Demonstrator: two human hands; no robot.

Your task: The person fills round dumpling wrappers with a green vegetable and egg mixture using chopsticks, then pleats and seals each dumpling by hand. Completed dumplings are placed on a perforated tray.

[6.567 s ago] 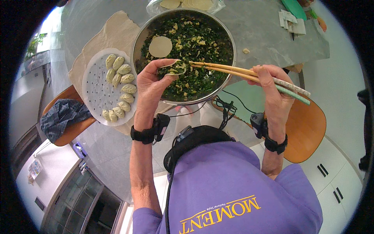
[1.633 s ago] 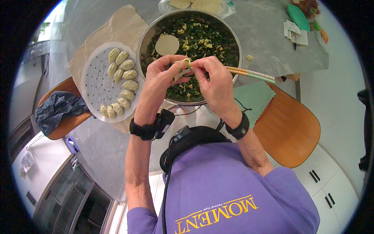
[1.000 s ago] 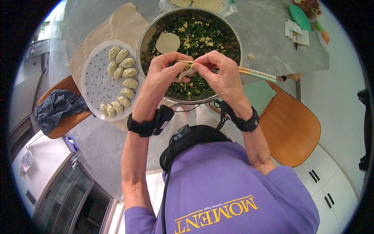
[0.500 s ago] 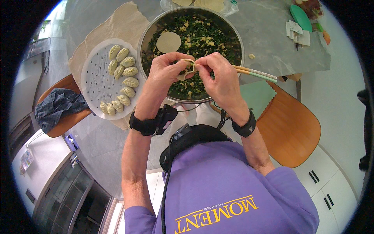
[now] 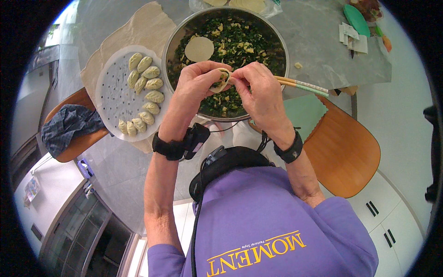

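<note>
Over a bowl [image 5: 173,51], left hand [image 5: 194,84] and right hand [image 5: 261,92] pinch a wrapper [image 5: 223,84]
Apparently mid-pleat, it needs more folds

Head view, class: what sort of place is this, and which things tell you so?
Probably a home kitchen or dining area: a metal bowl of chopped green filling and pleated dumplings on the grey table, with white cabinets nearby.
</note>
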